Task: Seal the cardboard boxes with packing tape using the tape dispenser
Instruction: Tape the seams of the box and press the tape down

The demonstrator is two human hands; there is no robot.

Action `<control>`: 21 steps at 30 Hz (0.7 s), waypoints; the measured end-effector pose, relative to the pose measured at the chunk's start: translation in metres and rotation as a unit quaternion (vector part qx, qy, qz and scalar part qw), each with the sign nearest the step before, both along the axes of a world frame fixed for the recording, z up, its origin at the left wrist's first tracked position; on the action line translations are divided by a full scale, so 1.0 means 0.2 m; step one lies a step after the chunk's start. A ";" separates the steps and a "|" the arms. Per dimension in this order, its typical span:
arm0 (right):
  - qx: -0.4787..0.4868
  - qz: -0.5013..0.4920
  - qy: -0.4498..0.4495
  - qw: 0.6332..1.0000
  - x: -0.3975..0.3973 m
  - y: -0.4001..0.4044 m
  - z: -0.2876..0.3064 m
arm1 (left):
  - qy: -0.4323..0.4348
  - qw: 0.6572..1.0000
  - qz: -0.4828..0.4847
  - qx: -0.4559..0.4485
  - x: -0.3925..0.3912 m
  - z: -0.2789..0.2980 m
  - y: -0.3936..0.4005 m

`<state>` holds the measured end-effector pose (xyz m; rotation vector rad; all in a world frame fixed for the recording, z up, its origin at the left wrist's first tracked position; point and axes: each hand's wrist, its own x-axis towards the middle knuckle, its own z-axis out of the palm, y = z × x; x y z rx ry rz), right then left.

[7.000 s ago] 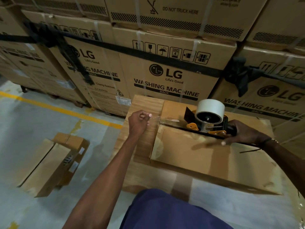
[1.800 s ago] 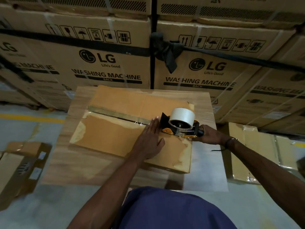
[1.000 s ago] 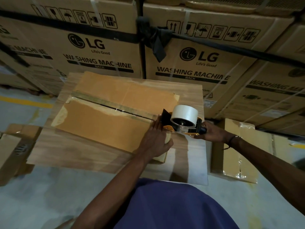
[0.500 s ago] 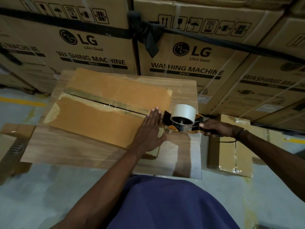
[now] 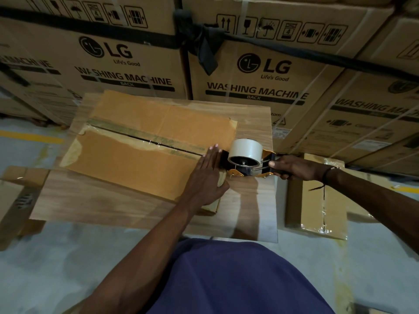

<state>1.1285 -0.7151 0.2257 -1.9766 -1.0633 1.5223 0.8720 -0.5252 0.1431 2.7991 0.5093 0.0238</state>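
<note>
A flat brown cardboard box (image 5: 136, 159) lies on a wooden table (image 5: 249, 207). Clear tape runs along its centre seam from the far left end to the right end. My left hand (image 5: 205, 177) presses flat on the box's right end, fingers straight, beside the seam. My right hand (image 5: 292, 167) grips the handle of the tape dispenser (image 5: 246, 159), a black and orange frame carrying a white tape roll. The dispenser sits at the box's right edge, just right of my left fingertips.
Stacked washing machine cartons (image 5: 249, 75) strapped with black bands wall off the far side. A taped cardboard box (image 5: 317, 200) lies on the floor to the right of the table. Another carton (image 5: 13, 200) lies on the floor at the left. A yellow floor line (image 5: 29, 137) runs at the left.
The dispenser has travelled rightward along the seam from the box's left part to its right edge, laying tape. My left hand went from pinching the tape end to pressing flat beside the dispenser.
</note>
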 end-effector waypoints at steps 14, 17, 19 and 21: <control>0.033 -0.017 -0.045 0.998 -0.05 -0.04 -0.08 | -0.001 1.000 -0.001 0.001 -0.01 -0.01 0.01; 0.030 -0.009 -0.045 0.999 -0.06 -0.04 -0.07 | -0.003 1.000 -0.002 -0.006 0.00 -0.01 0.00; 0.020 -0.007 -0.045 0.999 -0.05 -0.03 -0.05 | -0.002 1.000 -0.001 -0.006 0.00 -0.01 0.00; 0.004 -0.005 -0.042 0.999 -0.04 -0.01 -0.02 | -0.001 1.000 0.000 -0.005 0.00 -0.01 0.01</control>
